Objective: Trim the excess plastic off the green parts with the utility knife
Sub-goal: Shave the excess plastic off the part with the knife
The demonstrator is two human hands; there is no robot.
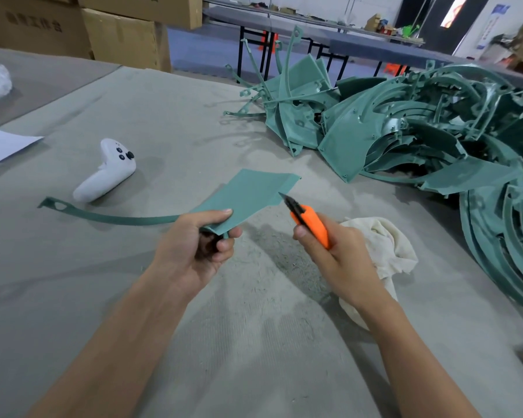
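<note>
Both forearms reach forward over the grey surface point(163, 116). The left hand point(198, 241) is raised a little, its grip pinching the near end of a green part point(248, 194), thumb on top and fingers curled beneath; the part's long thin strap trails left. The right hand point(335, 254) has its grip wrapped round an orange utility knife point(310, 221), blade tip at the part's right edge; whether they touch is unclear. Something dark in the left palm is hard to make out. A pale cloth point(384, 245) is half hidden behind the right hand. The pile of green parts point(420, 131) runs off the right side.
</note>
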